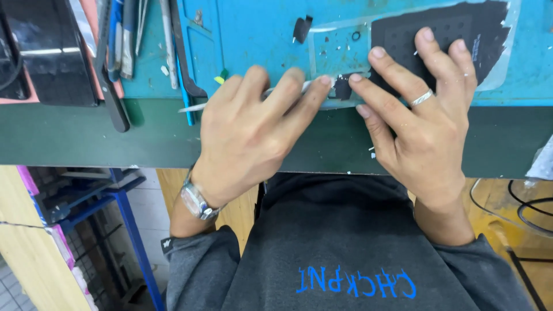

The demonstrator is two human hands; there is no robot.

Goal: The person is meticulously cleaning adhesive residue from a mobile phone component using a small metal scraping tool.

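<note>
My left hand point(253, 129) grips a thin metal tool point(193, 107), likely tweezers, whose tip pokes out to the left and whose other end reaches toward a small black scrap point(343, 87). My right hand point(423, 115), with a ring on one finger, presses flat with spread fingers on a clear film sheet point(334, 46) that carries a black perforated patch point(443, 31). Both hands work at the near edge of a blue work mat point(259, 34). A wristwatch point(196, 201) sits on my left wrist.
Several hand tools point(124, 40) lie in a row at the mat's left side, next to a black device point(49, 52). A dark green table edge point(86, 135) runs below. Black scraps point(301, 27) dot the mat. Cables point(530, 207) hang at right; a blue frame point(129, 230) stands below left.
</note>
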